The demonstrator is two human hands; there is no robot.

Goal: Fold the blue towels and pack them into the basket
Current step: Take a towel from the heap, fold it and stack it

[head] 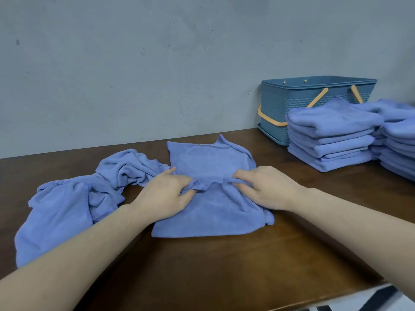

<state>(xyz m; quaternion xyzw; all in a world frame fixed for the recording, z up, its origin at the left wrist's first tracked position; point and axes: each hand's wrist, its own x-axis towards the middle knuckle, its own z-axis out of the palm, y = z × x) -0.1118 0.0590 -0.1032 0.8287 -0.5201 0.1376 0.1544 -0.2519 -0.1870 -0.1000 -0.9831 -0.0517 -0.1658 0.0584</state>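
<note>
Several unfolded towels lie bunched toward the tabletop's left edge, so work remains. At the middle, the left hand and right hand each pinch a gathered ridge across the towel being folded, its long axis running from the near edge toward the back edge. Toward the right edge stand stacks of folded towels, touching or just in front of the basket at the back. Judging by this, folding is well along; packing seems not yet begun, though the basket's inside is hidden.
</note>
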